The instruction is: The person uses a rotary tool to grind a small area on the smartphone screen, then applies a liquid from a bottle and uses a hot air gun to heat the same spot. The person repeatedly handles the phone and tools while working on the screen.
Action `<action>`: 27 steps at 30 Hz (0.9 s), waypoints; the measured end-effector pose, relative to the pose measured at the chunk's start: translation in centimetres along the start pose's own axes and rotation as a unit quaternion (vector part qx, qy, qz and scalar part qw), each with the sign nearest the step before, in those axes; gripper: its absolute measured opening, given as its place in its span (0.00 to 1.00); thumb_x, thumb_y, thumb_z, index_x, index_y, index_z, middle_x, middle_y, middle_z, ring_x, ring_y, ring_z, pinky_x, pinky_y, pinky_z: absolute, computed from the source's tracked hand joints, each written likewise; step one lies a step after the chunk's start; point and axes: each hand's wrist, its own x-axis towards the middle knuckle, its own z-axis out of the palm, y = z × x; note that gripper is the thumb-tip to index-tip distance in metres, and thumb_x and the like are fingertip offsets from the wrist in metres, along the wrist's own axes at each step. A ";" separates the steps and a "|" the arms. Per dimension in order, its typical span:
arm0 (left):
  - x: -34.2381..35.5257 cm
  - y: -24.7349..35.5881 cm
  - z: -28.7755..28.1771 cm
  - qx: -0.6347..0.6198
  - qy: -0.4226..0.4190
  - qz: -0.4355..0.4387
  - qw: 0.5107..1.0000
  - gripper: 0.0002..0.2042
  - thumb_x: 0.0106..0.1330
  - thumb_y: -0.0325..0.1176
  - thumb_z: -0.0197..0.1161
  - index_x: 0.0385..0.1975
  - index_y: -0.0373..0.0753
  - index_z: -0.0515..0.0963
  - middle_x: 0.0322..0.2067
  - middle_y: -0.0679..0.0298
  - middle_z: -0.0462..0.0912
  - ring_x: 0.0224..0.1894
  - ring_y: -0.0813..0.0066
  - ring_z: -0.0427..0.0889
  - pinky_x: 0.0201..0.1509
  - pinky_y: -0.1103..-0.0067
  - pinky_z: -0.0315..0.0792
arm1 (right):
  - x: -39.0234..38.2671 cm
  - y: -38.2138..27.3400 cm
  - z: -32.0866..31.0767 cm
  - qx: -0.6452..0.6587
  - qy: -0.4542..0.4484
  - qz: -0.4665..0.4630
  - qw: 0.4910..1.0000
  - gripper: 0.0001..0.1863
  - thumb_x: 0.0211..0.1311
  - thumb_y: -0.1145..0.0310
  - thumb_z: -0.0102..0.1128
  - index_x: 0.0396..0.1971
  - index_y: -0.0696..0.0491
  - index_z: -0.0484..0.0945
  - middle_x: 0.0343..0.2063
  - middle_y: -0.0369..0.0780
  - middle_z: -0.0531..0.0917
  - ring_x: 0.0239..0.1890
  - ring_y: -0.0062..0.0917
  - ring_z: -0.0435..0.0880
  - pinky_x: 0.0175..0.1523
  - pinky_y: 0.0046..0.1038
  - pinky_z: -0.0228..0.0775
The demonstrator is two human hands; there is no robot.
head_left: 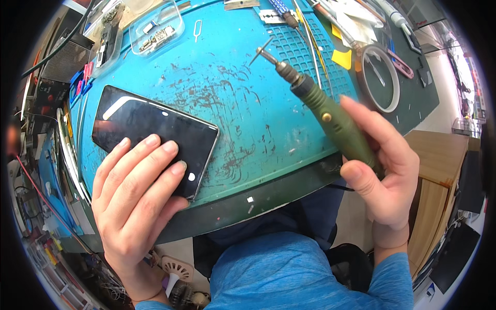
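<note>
A black smartphone (160,124) lies screen up at the left of a scratched blue work mat (232,103). Across its near left part rests my left hand (137,191), fingers stretched out over the glass and thumb at the near edge. Held up over the mat's right side is a green rotary tool (336,121) with a thin cutting disc (262,50) at its tip, seen nearly edge-on. My right hand (385,160) is wrapped round the tool's body. The disc is apart from the phone and points to the far left.
A clear plastic box (156,28) with small metal parts stands at the far left, beside a SIM pin (197,31). A blue-handled screwdriver (283,11) and tweezers lie at the far edge. A roll of tape (380,77) sits at the right. A wooden cabinet (439,175) stands right of the table.
</note>
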 end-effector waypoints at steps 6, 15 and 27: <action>0.6 0.1 0.3 0.041 0.001 0.032 0.999 0.19 0.69 0.44 0.69 0.49 0.34 0.87 0.53 0.52 0.89 0.58 0.51 0.88 0.61 0.59 0.82 | -0.3 -0.3 0.1 0.028 0.007 0.024 0.999 0.44 0.63 0.51 0.80 0.70 0.65 0.74 0.60 0.45 0.84 0.58 0.26 0.84 0.65 0.27 0.72; 2.1 2.0 1.6 0.060 0.054 -0.025 0.996 0.16 0.68 0.37 0.72 0.49 0.33 0.87 0.52 0.52 0.89 0.56 0.51 0.88 0.60 0.62 0.83 | 0.5 -0.1 -0.3 -0.139 -0.058 -0.192 0.970 0.33 0.63 0.59 0.78 0.62 0.64 0.82 0.49 0.49 0.87 0.49 0.36 0.87 0.58 0.31 0.76; 3.6 8.9 5.6 -0.050 0.086 -0.074 0.992 0.30 0.74 0.55 0.66 0.63 0.33 0.82 0.54 0.56 0.87 0.49 0.65 0.83 0.52 0.70 0.72 | -0.1 -0.9 1.3 -0.170 -0.042 -0.207 0.963 0.32 0.56 0.78 0.76 0.64 0.58 0.82 0.49 0.47 0.85 0.45 0.38 0.89 0.49 0.33 0.84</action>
